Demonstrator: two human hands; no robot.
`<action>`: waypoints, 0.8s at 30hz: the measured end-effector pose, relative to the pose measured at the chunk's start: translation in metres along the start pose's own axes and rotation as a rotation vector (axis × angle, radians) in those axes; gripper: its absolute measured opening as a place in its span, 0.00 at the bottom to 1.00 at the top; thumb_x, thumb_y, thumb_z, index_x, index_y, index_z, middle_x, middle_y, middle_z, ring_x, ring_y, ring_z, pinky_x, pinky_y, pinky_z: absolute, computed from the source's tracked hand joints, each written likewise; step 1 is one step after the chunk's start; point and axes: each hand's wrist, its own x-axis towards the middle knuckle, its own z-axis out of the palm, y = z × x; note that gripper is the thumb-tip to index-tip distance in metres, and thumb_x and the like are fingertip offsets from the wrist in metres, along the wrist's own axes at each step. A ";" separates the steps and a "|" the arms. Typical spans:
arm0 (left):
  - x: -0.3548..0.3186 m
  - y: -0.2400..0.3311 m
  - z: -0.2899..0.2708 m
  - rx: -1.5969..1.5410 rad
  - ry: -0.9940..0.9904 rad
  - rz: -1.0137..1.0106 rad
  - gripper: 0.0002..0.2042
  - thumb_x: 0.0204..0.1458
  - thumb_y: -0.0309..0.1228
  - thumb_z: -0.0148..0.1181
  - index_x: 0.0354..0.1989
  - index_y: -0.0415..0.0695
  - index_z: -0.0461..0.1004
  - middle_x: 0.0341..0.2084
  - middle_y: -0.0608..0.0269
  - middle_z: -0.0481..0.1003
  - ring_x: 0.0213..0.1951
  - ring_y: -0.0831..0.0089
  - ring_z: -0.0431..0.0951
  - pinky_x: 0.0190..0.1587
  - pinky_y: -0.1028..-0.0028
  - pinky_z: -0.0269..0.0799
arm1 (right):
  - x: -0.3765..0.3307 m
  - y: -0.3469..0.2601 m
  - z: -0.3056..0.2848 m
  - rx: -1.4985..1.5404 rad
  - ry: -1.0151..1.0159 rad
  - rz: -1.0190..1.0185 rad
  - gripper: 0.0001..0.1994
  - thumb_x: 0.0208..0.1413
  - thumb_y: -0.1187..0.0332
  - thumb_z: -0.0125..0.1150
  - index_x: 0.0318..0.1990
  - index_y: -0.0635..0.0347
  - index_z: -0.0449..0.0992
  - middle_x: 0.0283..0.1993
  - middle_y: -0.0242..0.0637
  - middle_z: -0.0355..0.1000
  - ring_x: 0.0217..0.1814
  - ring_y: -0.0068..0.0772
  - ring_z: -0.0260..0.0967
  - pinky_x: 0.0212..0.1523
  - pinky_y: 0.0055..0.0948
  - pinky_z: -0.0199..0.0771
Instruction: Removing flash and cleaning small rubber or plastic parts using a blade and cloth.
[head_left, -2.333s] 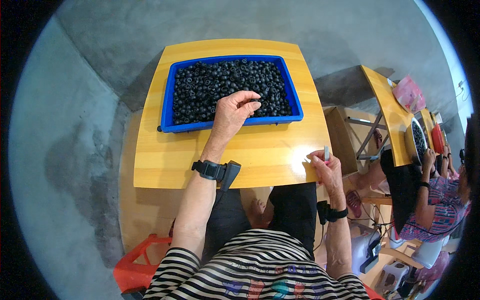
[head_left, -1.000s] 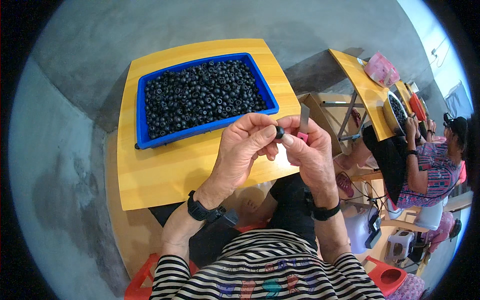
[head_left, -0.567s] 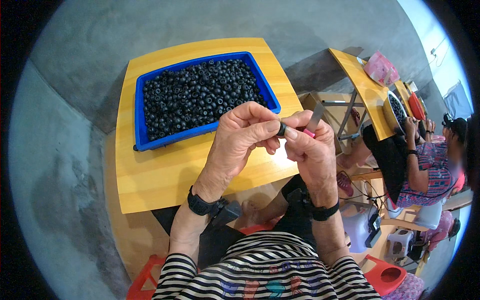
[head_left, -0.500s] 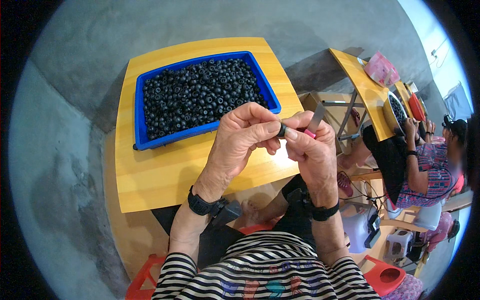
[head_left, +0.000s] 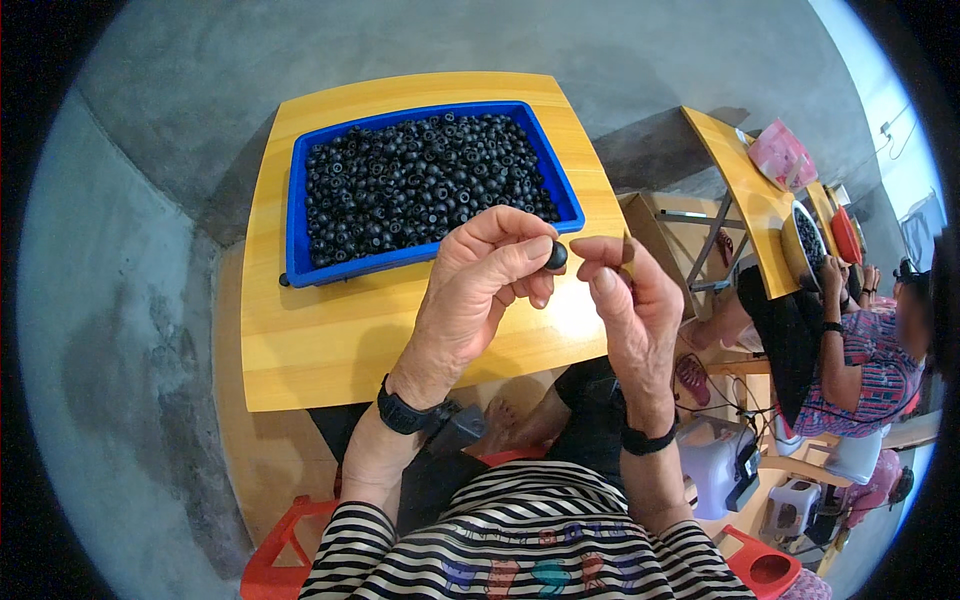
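Black and round, one piece (head_left: 558, 256) is pinched by the left hand (head_left: 472, 297); at its three o'clock the right hand (head_left: 643, 315) stands loosely parted, contents unclear. Many similar pieces (head_left: 420, 190) lie unheld in the blue tray (head_left: 297, 215) toward eleven o'clock; any finished ones cannot be distinguished.

Blue tray (head_left: 365, 266) on yellow table (head_left: 330, 345)

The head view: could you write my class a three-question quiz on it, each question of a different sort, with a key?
1. What does the left hand pinch? A) a red bowl; B) a small black ball; C) a pink bag.
2. True or false: the blue tray stands on the yellow table.
3. Fill in: the left sleeve has a ____ pattern.

Key: 1. B; 2. true; 3. striped.
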 end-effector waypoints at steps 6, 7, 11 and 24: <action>0.002 0.002 -0.001 -0.029 -0.012 -0.014 0.04 0.50 0.26 0.57 0.34 0.41 0.73 0.24 0.64 0.75 0.22 0.80 0.74 0.26 0.82 0.70 | -0.008 0.008 0.004 -0.200 -0.025 -0.205 0.24 0.58 0.50 0.45 0.43 0.67 0.70 0.29 0.40 0.68 0.30 0.31 0.67 0.33 0.26 0.67; 0.002 0.001 -0.001 -0.030 -0.013 -0.015 0.04 0.50 0.26 0.57 0.34 0.41 0.73 0.24 0.64 0.75 0.22 0.80 0.74 0.26 0.82 0.70 | -0.008 0.007 0.004 -0.201 -0.024 -0.204 0.24 0.58 0.50 0.45 0.43 0.67 0.70 0.29 0.40 0.68 0.30 0.31 0.67 0.33 0.26 0.67; 0.004 -0.001 0.000 0.009 0.025 -0.003 0.04 0.49 0.28 0.58 0.31 0.42 0.71 0.24 0.63 0.74 0.20 0.80 0.72 0.21 0.82 0.67 | -0.007 0.002 0.005 -0.341 0.004 -0.314 0.19 0.58 0.56 0.48 0.39 0.66 0.71 0.27 0.42 0.67 0.28 0.35 0.67 0.29 0.28 0.67; 0.002 -0.001 -0.004 -0.038 -0.009 -0.048 0.03 0.51 0.25 0.56 0.34 0.42 0.72 0.23 0.65 0.75 0.21 0.80 0.74 0.23 0.83 0.70 | -0.003 0.000 0.011 -0.414 0.021 -0.399 0.08 0.52 0.69 0.56 0.32 0.66 0.72 0.23 0.42 0.66 0.22 0.39 0.65 0.23 0.31 0.65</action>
